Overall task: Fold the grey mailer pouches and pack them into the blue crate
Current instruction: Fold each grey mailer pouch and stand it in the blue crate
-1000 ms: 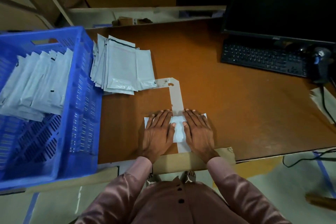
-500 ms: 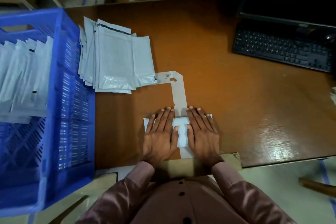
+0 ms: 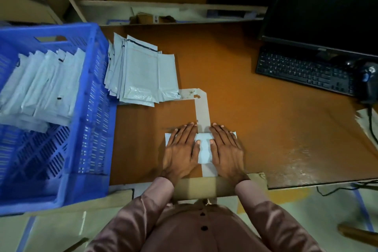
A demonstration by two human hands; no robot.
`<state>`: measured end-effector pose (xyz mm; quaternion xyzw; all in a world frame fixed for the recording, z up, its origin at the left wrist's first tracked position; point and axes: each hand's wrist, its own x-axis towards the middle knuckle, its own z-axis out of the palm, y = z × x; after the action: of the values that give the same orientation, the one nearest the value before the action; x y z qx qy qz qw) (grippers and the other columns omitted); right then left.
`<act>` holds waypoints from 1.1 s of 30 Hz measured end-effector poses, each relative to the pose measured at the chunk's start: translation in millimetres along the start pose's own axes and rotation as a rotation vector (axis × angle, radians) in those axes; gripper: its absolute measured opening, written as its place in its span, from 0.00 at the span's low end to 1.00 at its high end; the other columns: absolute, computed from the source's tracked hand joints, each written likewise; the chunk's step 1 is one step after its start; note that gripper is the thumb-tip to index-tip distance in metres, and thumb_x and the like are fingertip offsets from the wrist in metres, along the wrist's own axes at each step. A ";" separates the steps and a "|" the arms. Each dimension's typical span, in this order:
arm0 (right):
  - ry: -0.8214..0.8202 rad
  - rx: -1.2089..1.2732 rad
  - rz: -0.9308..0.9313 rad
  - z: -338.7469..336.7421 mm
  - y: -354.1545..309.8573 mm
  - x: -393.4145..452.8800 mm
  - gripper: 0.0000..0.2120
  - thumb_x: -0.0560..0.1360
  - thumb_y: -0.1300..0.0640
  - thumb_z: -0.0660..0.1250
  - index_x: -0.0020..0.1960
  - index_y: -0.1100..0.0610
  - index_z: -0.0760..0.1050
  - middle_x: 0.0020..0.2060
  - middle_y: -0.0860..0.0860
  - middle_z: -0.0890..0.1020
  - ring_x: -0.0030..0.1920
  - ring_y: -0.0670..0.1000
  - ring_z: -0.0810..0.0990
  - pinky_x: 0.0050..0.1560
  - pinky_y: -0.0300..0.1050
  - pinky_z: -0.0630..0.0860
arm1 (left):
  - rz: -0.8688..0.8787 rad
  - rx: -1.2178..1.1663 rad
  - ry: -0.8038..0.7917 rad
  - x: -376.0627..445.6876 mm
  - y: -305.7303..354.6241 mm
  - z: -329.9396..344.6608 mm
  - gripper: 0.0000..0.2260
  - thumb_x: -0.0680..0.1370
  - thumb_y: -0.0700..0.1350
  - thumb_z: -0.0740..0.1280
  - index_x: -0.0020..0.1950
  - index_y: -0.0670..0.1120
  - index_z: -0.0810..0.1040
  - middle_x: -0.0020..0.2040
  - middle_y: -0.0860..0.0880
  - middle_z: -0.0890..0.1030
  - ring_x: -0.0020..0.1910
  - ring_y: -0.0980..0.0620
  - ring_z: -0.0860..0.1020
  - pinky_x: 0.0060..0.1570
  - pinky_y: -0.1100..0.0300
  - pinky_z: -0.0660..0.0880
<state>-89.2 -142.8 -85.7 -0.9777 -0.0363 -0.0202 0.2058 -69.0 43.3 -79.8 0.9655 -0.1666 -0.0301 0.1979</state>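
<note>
- Sleeves (image 3: 147, 206) of shiny pink-brown cloth come up from the bottom of the view, one on each arm of the person.
- A strip of brown cardboard (image 3: 206, 187) lies along the near edge of the table (image 3: 255, 120), between the two wrists.
- The left hand (image 3: 182, 149) lies flat with its fingers straight and close together. It presses down on the left part of a folded pouch (image 3: 204, 149).
- The right hand (image 3: 227, 149) lies flat the same way, fingers straight, and presses on the right part of that pouch.
- The folded pouch is pale grey and sits on the brown table close to the near edge. Only a strip of it shows between the two thumbs, plus a corner at each side.
- A pale tape line (image 3: 202, 112) is stuck on the table. It runs under the pouch, goes away from the person, then turns left.
- A pile of flat pouches (image 3: 143, 73) lies farther back on the table, at the end of the tape line and just beside the crate.
- The blue crate (image 3: 96, 129) stands at the left of the table. A row of folded pouches (image 3: 45, 88) leans inside it, in the far half.
- A black keyboard (image 3: 302, 71) lies far to the right, with a dark screen (image 3: 327, 10) behind it.
</note>
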 end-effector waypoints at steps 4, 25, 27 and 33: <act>-0.255 0.109 0.044 -24.0 -0.4 4.2 0.31 0.84 0.37 0.46 0.82 0.50 0.60 0.82 0.46 0.58 0.83 0.50 0.53 0.81 0.49 0.47 | 0.048 -0.148 -0.155 0.8 -12.3 -17.6 0.30 0.80 0.51 0.48 0.84 0.51 0.58 0.84 0.53 0.55 0.83 0.54 0.52 0.82 0.49 0.49; -0.069 -0.049 -0.123 -37.8 -33.2 -26.3 0.29 0.65 0.51 0.74 0.65 0.51 0.73 0.58 0.50 0.76 0.58 0.55 0.77 0.62 0.53 0.78 | 0.189 -0.123 0.100 -45.3 -13.2 -42.5 0.14 0.65 0.48 0.68 0.49 0.51 0.77 0.52 0.52 0.75 0.54 0.48 0.75 0.53 0.56 0.74; -0.008 -0.005 -0.115 -35.0 -31.5 -28.1 0.22 0.74 0.45 0.69 0.66 0.51 0.73 0.60 0.50 0.76 0.58 0.54 0.77 0.60 0.51 0.77 | 0.127 -0.189 0.161 -44.1 -13.0 -39.4 0.12 0.72 0.49 0.65 0.54 0.49 0.78 0.54 0.51 0.78 0.55 0.48 0.76 0.54 0.55 0.74; 0.017 -0.081 -0.088 -9.2 -27.3 -4.6 0.26 0.87 0.42 0.48 0.77 0.54 0.68 0.73 0.53 0.74 0.74 0.57 0.70 0.75 0.58 0.65 | 0.019 0.024 0.103 -18.7 -20.9 -13.8 0.24 0.86 0.54 0.51 0.77 0.45 0.72 0.75 0.47 0.74 0.76 0.48 0.68 0.78 0.47 0.61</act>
<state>-96.2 -121.9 -66.6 -0.9825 -0.0769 -0.0389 0.1652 -78.5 72.9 -75.5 0.9665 -0.1657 0.0236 0.1948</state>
